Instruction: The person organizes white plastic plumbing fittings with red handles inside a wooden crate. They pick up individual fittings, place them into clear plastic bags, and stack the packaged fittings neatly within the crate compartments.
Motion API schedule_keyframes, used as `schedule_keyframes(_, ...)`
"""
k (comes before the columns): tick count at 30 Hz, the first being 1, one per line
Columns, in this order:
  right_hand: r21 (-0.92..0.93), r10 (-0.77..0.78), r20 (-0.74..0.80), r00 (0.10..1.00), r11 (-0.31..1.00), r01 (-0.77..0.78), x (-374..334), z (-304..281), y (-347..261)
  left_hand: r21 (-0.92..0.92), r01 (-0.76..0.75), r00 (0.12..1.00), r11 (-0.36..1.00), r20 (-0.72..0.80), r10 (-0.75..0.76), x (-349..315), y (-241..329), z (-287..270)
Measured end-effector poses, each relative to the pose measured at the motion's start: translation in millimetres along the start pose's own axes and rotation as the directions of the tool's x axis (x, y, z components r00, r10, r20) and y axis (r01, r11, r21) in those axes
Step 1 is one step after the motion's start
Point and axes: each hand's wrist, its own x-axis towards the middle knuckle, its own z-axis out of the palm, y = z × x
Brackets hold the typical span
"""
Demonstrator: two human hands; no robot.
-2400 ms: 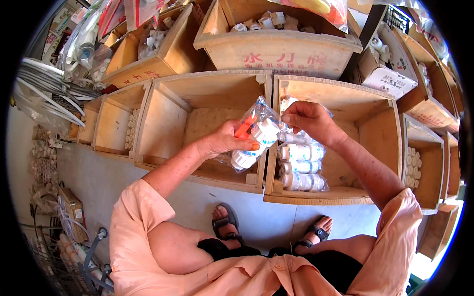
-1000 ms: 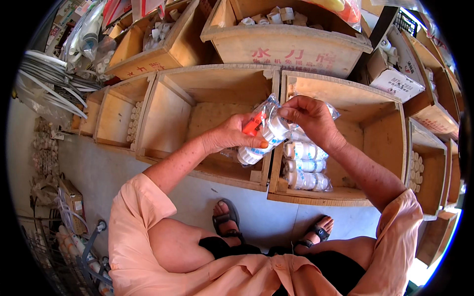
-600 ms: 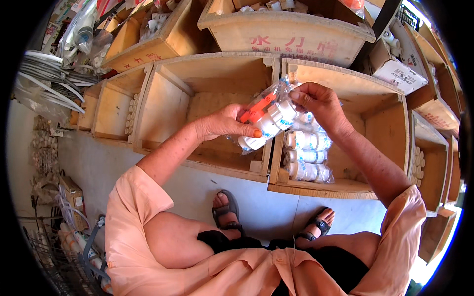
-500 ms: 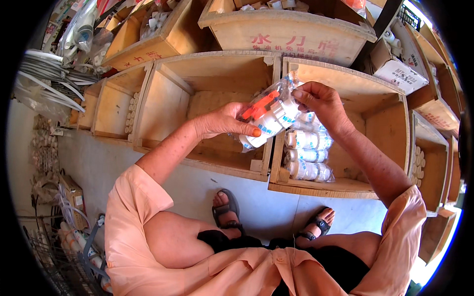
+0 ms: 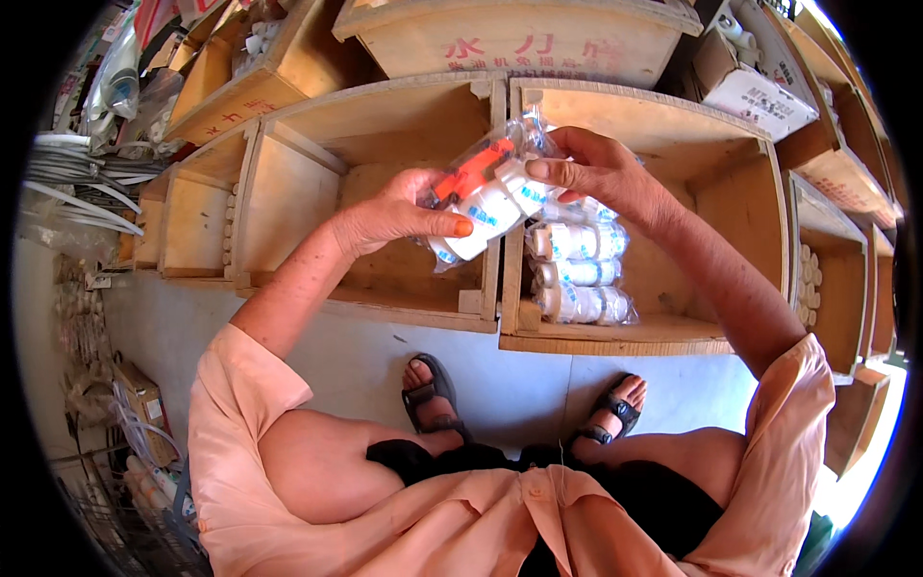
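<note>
My left hand (image 5: 392, 213) is closed round the lower side of a clear plastic bag with a white plastic valve (image 5: 488, 210) in it, thumb across its front. Beside the white body, inside the same bag, lies an orange-red handle (image 5: 473, 173). At the upper right end my right hand (image 5: 608, 181) grips the bagged valve, its thumb on the white end. Both hands hold it tilted above the divide between two wooden boxes. Just below the right hand, several similar white bagged fittings (image 5: 580, 272) lie stacked in the right box; my hand hides some of them.
The wooden left box (image 5: 308, 178) and right box (image 5: 721, 226) stand in a row in front of my sandalled feet. Behind is a larger printed wooden box (image 5: 538, 48). A white carton (image 5: 755, 91) sits at the back right, coiled pipes (image 5: 82, 183) at the left.
The whole view has shifted, so boxes and hands sit further left and higher. My right hand has gone from pinching the bag's end to gripping the valve's white end with the thumb.
</note>
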Motion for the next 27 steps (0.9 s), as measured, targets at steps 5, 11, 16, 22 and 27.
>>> schedule_keyframes(5, 0.116, -0.008, 0.097, 0.995, 0.993, -0.004, -14.0, -5.8, 0.4, 0.049, -0.010, 0.999, 0.999, 0.047, 0.007, 4.8, 16.3, 17.2)
schedule_keyframes(11, 0.278, 0.064, 0.101, 0.993, 0.956, -0.090, -41.6, -25.1, 15.3, 0.052, -0.039, 0.991, 0.998, 0.127, 0.033, 18.3, 17.3, 37.5)
schedule_keyframes(16, 0.294, 0.158, 0.044, 0.987, 0.942, -0.164, -66.1, -42.8, 45.3, 0.129, -0.133, 0.986, 0.983, 0.119, 0.118, 28.1, 20.7, 44.4)
schedule_keyframes(22, 0.282, 0.331, -0.020, 0.943, 0.907, -0.313, -89.6, -44.5, 62.3, 0.210, -0.207, 0.976, 0.956, -0.024, 0.216, 32.0, 19.5, 39.5)
schedule_keyframes(27, 0.313, 0.454, -0.013, 0.891, 0.848, -0.428, -94.4, -30.6, 84.1, 0.212, -0.189, 0.977, 0.959, -0.056, 0.205, 36.5, 17.9, 39.7)
